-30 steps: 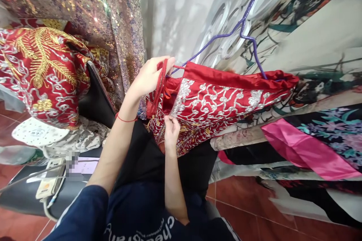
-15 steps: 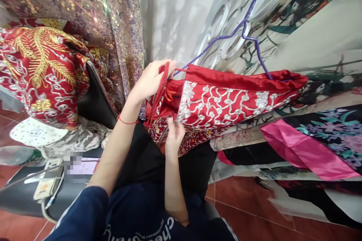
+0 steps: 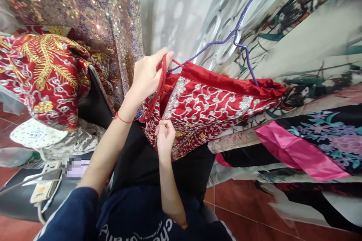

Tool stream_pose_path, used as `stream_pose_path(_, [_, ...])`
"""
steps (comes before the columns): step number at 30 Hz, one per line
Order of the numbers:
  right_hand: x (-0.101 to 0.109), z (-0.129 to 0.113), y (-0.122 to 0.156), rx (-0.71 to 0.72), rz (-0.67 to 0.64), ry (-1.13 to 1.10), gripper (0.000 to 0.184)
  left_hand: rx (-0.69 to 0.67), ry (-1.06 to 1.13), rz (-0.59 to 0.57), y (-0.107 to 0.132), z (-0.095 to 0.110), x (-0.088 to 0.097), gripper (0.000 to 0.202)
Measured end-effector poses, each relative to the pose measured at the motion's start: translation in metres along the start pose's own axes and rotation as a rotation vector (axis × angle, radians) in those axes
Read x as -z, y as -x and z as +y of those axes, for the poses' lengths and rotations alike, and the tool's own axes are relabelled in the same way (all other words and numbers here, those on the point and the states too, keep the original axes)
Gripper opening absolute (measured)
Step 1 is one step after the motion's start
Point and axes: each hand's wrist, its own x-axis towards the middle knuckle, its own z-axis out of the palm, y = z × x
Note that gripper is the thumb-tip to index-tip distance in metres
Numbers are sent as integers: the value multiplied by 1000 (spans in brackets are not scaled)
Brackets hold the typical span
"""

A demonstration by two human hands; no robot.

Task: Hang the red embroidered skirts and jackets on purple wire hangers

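A red garment (image 3: 209,101) with silver and gold embroidery hangs from a purple wire hanger (image 3: 245,47), its plain satin band along the top. My left hand (image 3: 149,71) is closed around a looped red cord (image 3: 158,98) at the garment's near-left corner. One strand of that cord runs taut to the end of the satin band. Below it, my right hand (image 3: 165,133) pinches the garment's embroidered edge between thumb and fingers. Folds of the cloth fall over black-clad legs.
Another red embroidered garment (image 3: 46,75) lies over a black chair at left. Beside it are a dotted white cap (image 3: 36,133) and a power strip (image 3: 46,180) with cables. Sequined fabric (image 3: 118,19) hangs behind; more clothes, one with a pink band (image 3: 299,152), hang at right.
The hanger and the garment's far end have shifted left in view. My right hand has moved left and slightly down with the edge. My left hand keeps the cord, a little higher.
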Motion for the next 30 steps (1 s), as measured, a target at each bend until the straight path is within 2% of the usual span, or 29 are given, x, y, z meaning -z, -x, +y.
stream_pose_path(2, [-6, -1, 4, 17, 7, -18, 25, -27, -20, 42, 1, 5, 0, 47])
stream_pose_path(5, [-12, -1, 6, 40, -23, -14, 21, -157, -36, 135, 0, 10, -2, 50])
stream_pose_path(7, [-14, 2, 5, 39, -59, -13, 20, -200, 46, 146, -2, 15, -4, 50])
stream_pose_path(12, [-14, 4, 3, 20, -116, -50, 20, -2, 408, 124, -6, 19, -14, 45])
stream_pose_path(14, [-14, 2, 2, 20, -121, -53, 19, 20, 421, 137, -6, 16, -17, 44])
stream_pose_path(18, [-13, 0, 0, 36, -118, -38, 21, 84, 436, 91, -7, 9, -25, 43])
stream_pose_path(20, [-14, 1, 0, 36, -119, -39, 21, 92, 394, 62, -10, 8, -28, 47])
stream_pose_path(23, [-15, 5, -2, 25, -125, -49, 18, 27, 275, -5, -16, 11, -26, 55])
stream_pose_path(30, [-20, 10, -7, 6, -121, -83, 16, -175, -6, -406, -35, 27, 7, 43])
